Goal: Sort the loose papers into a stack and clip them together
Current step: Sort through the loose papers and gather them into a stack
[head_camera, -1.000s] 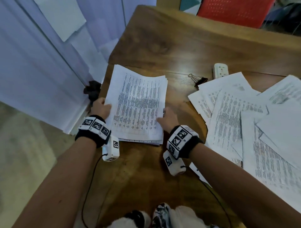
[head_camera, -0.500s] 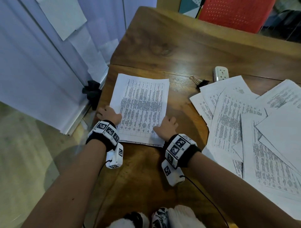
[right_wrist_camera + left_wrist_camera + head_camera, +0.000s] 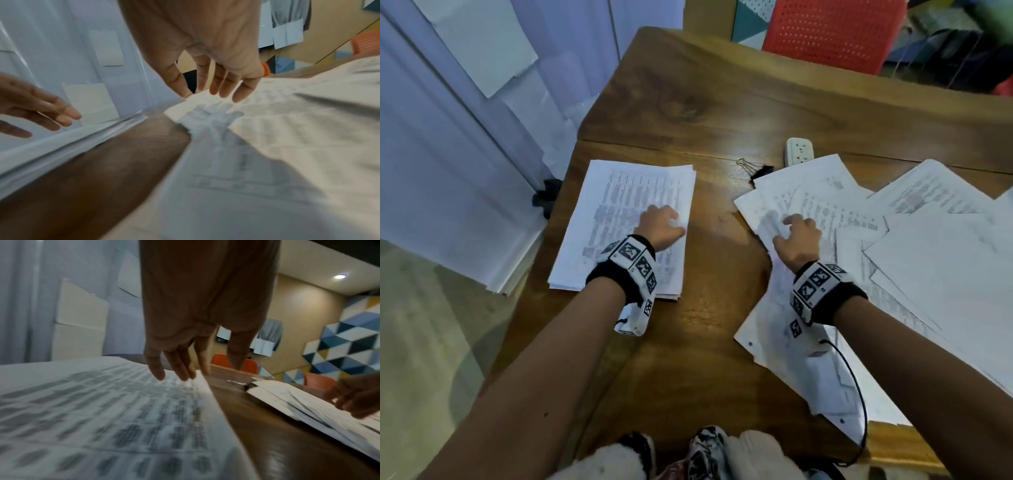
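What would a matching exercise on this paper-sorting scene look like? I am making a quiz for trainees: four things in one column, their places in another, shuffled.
Things:
1. left hand
2. right hand
3. binder clip
4. power strip

Places:
A. at the far edge of the loose papers, behind the clip
B. on the neat stack
C. over the near corner of the loose papers
D. on the table between the stack and the loose papers

Pairs: 1-B, 2-C, 3-D, 4-A

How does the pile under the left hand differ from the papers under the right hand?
The stack is squared, edges nearly aligned; the loose papers lie fanned at differing angles. The stack sits alone; the loose papers overlap the binder clip. Both are printed white sheets on the table.
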`<state>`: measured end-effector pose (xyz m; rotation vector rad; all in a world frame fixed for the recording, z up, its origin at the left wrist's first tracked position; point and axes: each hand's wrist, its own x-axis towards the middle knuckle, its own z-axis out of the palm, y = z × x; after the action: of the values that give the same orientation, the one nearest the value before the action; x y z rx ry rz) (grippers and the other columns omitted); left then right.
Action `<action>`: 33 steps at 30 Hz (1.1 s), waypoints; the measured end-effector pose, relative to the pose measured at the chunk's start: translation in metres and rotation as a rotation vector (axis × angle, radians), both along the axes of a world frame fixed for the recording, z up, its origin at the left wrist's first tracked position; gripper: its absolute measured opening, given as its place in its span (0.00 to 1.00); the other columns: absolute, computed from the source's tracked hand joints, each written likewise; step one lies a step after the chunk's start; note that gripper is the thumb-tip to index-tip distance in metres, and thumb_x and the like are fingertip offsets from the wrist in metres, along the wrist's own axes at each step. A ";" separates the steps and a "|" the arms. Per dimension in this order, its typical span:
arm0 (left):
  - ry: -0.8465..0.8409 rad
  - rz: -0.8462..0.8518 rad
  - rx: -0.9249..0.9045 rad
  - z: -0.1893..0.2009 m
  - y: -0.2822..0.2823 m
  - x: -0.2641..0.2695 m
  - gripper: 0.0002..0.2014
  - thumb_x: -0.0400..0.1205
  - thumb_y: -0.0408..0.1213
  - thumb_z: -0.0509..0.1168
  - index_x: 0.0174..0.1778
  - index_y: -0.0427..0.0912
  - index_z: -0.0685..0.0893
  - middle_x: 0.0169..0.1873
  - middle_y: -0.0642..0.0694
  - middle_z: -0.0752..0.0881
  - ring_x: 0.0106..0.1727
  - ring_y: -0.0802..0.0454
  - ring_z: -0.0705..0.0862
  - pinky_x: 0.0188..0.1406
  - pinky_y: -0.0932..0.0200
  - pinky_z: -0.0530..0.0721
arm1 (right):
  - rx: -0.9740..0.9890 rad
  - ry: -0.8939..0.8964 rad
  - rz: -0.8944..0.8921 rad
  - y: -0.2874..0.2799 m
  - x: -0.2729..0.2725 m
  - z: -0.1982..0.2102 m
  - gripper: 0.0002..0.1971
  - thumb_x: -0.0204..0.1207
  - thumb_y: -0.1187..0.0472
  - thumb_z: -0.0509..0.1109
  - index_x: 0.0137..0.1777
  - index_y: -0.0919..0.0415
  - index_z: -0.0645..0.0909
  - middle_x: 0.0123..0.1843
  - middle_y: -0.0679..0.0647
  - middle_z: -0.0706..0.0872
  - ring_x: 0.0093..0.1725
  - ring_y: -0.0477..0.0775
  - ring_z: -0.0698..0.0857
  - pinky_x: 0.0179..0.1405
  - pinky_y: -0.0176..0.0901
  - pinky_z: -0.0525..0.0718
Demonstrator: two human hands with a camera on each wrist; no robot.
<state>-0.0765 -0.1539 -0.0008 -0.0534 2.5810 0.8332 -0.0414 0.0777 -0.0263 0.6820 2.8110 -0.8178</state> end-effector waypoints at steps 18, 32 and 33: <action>-0.260 -0.360 0.013 -0.031 0.255 0.065 0.23 0.81 0.38 0.66 0.20 0.40 0.68 0.18 0.45 0.70 0.24 0.50 0.66 0.24 0.63 0.64 | 0.257 -0.324 0.146 0.208 0.090 -0.013 0.41 0.67 0.52 0.73 0.75 0.58 0.54 0.77 0.60 0.58 0.75 0.66 0.61 0.68 0.66 0.67; -0.073 0.147 0.129 -0.034 0.264 0.078 0.11 0.79 0.38 0.64 0.35 0.35 0.75 0.40 0.33 0.80 0.50 0.39 0.81 0.43 0.53 0.72 | -0.839 0.442 0.120 0.228 0.081 0.101 0.11 0.80 0.71 0.62 0.38 0.58 0.78 0.25 0.41 0.85 0.29 0.34 0.83 0.33 0.30 0.79; -0.086 0.176 0.098 -0.036 0.259 0.077 0.15 0.78 0.41 0.64 0.29 0.36 0.72 0.36 0.36 0.79 0.51 0.38 0.80 0.43 0.54 0.72 | -1.007 0.507 0.088 0.233 0.081 0.108 0.10 0.80 0.72 0.61 0.46 0.59 0.80 0.34 0.42 0.89 0.38 0.35 0.87 0.40 0.29 0.83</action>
<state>0.0000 0.1047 -0.0367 -0.2845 2.4774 0.9966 0.0397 0.3109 0.0816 0.1775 2.2161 -2.3519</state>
